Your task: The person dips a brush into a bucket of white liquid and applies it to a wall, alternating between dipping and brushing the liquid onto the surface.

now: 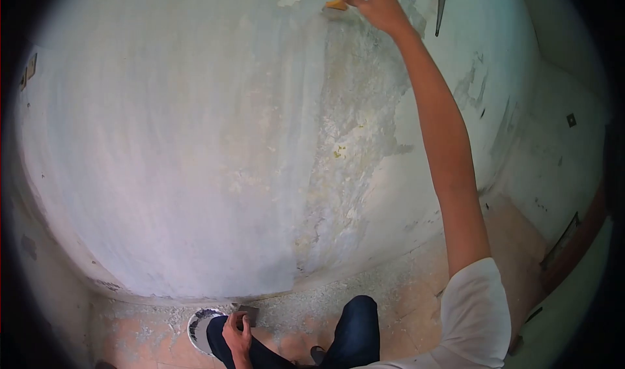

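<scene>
My right hand is raised high against the wall, closed around a putty knife with a red-orange handle and a yellowish edge. That edge is at the wall, at the top of a rough, darker patch. Low in the view, my left hand rests by my bent knee with its fingers curled. From it sticks out a flat grey scraper blade; its handle is hidden by the fingers. Beside that knee stands a white bucket, partly covered by my leg, with greyish smears inside.
A black metal bracket is fixed to the wall at the upper right. Pale flakes of debris litter the tiled floor along the wall's foot. A brownish-red bar slants at the far right. Wall sockets show at the left edge.
</scene>
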`<state>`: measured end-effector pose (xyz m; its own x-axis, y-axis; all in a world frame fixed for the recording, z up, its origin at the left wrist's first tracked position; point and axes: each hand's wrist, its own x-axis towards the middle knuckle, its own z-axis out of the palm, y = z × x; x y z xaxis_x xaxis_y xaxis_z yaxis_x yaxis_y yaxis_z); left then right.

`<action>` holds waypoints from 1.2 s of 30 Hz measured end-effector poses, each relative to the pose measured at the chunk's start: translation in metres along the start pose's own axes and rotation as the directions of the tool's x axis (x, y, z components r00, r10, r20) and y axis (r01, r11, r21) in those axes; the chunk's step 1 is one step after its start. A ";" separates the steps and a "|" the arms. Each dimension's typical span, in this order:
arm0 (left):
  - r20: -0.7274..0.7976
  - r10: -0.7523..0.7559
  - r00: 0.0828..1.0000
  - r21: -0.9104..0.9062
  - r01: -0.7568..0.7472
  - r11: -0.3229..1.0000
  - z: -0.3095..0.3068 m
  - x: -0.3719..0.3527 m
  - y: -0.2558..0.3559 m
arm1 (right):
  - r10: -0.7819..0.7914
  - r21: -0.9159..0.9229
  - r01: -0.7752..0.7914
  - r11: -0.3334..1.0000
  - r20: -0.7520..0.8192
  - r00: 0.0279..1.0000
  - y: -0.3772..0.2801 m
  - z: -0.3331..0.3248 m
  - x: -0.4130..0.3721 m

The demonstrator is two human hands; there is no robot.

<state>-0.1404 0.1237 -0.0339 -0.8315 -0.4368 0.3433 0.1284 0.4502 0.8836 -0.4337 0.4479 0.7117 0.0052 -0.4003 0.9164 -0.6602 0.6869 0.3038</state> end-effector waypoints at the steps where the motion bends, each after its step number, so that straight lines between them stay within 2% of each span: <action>1: 0.018 0.016 1.000 0.019 -0.016 1.000 -0.002 0.000 0.004 | 0.081 0.128 -0.089 0.988 0.070 0.994 0.004 -0.009 0.011; 2: 0.042 0.031 0.999 0.047 -0.033 0.998 -0.007 0.000 0.007 | 0.083 0.130 -0.092 0.987 0.073 0.994 0.005 -0.007 0.011; 4: 0.076 0.021 0.997 0.067 -0.026 0.997 -0.010 0.000 0.006 | -0.126 0.112 0.152 0.982 -0.212 0.969 0.014 0.003 -0.007; 5: 0.102 0.015 0.995 0.079 -0.024 0.997 -0.010 0.000 0.005 | -0.111 0.114 0.137 0.984 -0.204 0.973 0.017 0.010 -0.024; 7: 0.111 0.019 0.994 0.082 -0.028 0.996 -0.011 0.001 -0.002 | -0.157 0.083 0.158 0.984 -0.011 0.988 0.016 0.022 -0.064; 8: 0.106 0.028 0.994 0.072 -0.036 0.997 -0.013 0.000 -0.004 | -0.145 0.084 0.145 0.986 -0.002 0.989 0.012 0.019 -0.079; 10: 0.086 0.024 0.996 0.030 -0.026 0.999 -0.015 -0.007 0.007 | -0.003 0.139 -0.029 0.990 0.226 0.974 -0.007 0.006 -0.094; 11: 0.106 -0.012 0.994 0.000 0.012 1.000 -0.017 -0.009 0.011 | -0.008 0.140 -0.025 0.990 0.226 0.974 -0.009 0.003 -0.089; 12: 0.127 -0.042 0.991 -0.024 0.045 0.999 -0.021 -0.008 0.012 | -0.047 0.170 0.019 0.985 0.158 0.986 -0.006 0.000 -0.084; 13: 0.100 -0.010 0.995 -0.019 0.012 1.000 -0.020 -0.009 0.014 | -0.083 0.197 0.064 0.978 0.088 0.993 -0.002 -0.001 -0.080; 14: 0.096 -0.007 0.995 -0.016 0.009 1.000 -0.020 -0.008 0.014 | -0.083 0.198 0.065 0.978 0.082 0.993 -0.001 0.002 -0.075; 16: 0.099 -0.002 0.995 0.006 0.001 1.000 -0.018 -0.009 0.012 | -0.162 0.183 0.179 0.967 -0.100 0.982 0.000 0.017 -0.073; 20: 0.089 -0.011 0.996 -0.001 0.011 1.000 -0.018 -0.009 0.014 | -0.173 0.078 0.173 0.982 -0.010 0.985 -0.017 0.047 -0.122; 22: 0.082 -0.001 0.997 0.003 0.001 1.000 -0.020 -0.010 0.016 | -0.101 0.240 0.080 0.967 0.074 0.992 -0.027 0.045 -0.144; 26: 0.107 0.016 0.994 0.023 -0.019 1.000 -0.026 -0.012 0.017 | -0.032 0.285 -0.029 0.958 0.204 0.978 -0.053 0.048 -0.219; 28: 0.128 -0.017 0.992 0.020 0.015 1.000 -0.031 -0.014 0.013 | 0.051 0.243 -0.123 0.962 0.282 0.958 -0.077 0.050 -0.265; 30: 0.133 0.033 0.991 0.021 -0.036 0.999 -0.042 -0.018 0.029 | 0.035 0.288 -0.097 0.953 0.215 0.976 -0.089 0.070 -0.322; 32: 0.116 0.022 0.993 0.012 -0.023 1.000 -0.055 -0.029 0.039 | 0.078 0.312 -0.149 0.938 0.229 0.970 -0.112 0.089 -0.380; 34: 0.123 0.077 0.989 0.095 -0.089 0.992 -0.077 -0.043 0.049 | 0.078 0.226 -0.131 0.965 0.230 0.970 -0.140 0.107 -0.439; 36: 0.089 0.074 0.993 0.172 -0.089 0.981 -0.102 -0.061 0.046 | 0.122 0.240 -0.182 0.954 0.244 0.962 -0.165 0.130 -0.503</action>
<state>-0.0282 0.0915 0.0185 -0.8642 -0.3313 0.3786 0.1070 0.6143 0.7818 -0.4248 0.4568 0.1664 -0.2593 -0.4491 0.8551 -0.8106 0.5825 0.0601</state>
